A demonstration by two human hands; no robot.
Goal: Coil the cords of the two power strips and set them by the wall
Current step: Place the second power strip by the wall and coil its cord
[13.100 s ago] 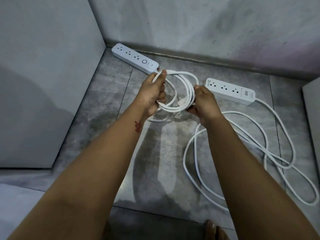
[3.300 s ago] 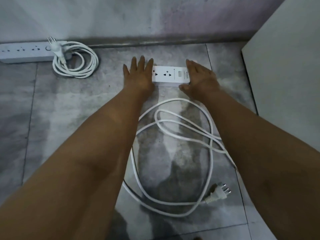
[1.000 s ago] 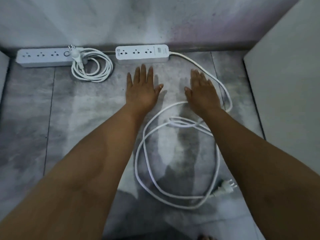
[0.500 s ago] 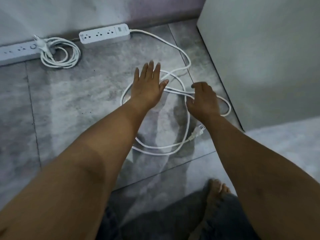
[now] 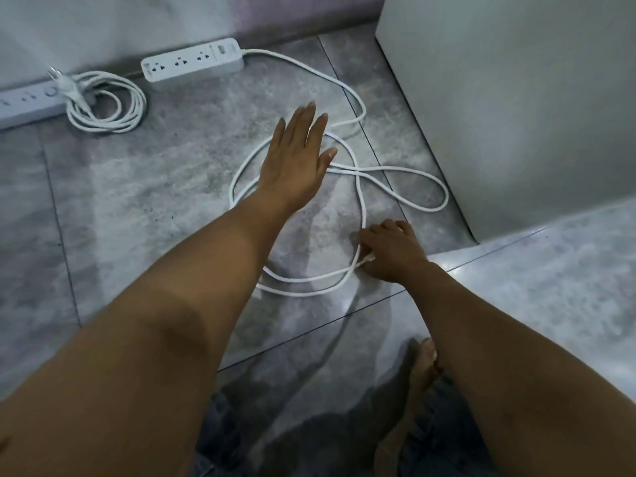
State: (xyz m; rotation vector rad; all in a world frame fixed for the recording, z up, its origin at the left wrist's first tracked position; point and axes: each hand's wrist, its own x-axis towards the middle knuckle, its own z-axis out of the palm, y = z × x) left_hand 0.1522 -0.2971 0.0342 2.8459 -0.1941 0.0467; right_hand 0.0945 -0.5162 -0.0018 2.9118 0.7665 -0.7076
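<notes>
Grey marbled floor tiles [image 5: 144, 187] are filling the frame, with a pale wall [image 5: 103, 25] along the top and a white panel [image 5: 516, 98] at the upper right. At the upper left, the first power strip [image 5: 24, 105] is lying by the wall with its coiled cord [image 5: 106, 105] beside it, so this half looks done. The second power strip [image 5: 192, 62] is also lying at the wall, but its loose cord [image 5: 406, 194] is sprawling in loops over the middle of the floor, waiting to be coiled. The left hand [image 5: 292, 160] is hovering flat and open over the loops, holding nothing. The right hand [image 5: 392, 249] is closing its fingers around the plug [image 5: 367, 259] at the centre right.
</notes>
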